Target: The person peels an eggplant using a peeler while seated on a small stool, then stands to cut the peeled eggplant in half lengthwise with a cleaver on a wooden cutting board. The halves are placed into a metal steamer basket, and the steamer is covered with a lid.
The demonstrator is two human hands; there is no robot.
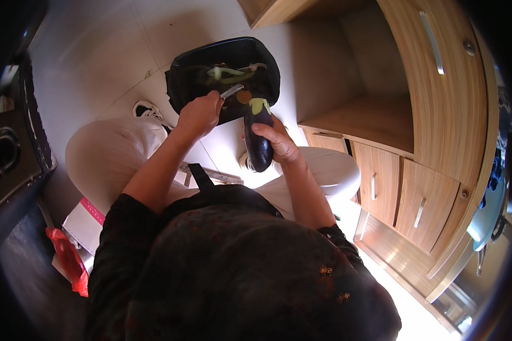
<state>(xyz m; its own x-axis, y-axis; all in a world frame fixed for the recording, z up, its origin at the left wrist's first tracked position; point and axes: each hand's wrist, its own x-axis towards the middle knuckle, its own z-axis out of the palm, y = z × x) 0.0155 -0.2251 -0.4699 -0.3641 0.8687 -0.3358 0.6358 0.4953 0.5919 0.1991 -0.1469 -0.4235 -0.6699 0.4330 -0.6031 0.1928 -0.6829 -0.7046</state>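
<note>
My left hand (pixel 200 114) grips a vegetable peeler (pixel 231 91), its metal head pointing up and to the right. In my right hand (pixel 279 138) is a dark purple eggplant (pixel 258 138), held lengthwise with its green cap (pixel 259 105) at the far end. The peeler head is close to the cap but apart from it. Below both hands, a black bin (pixel 187 72) with a dark liner stands on the floor. Pale green peelings (pixel 228 73) and a round orange-brown piece (pixel 243 97) show inside it.
Wooden cabinets (pixel 443 106) with drawers and an open compartment (pixel 350 106) rise on the right. At the left are a white box (pixel 83 226), a red plastic bag (pixel 70 260) and a dark appliance or cabinet (pixel 8 162). My knees flank the space around the bin.
</note>
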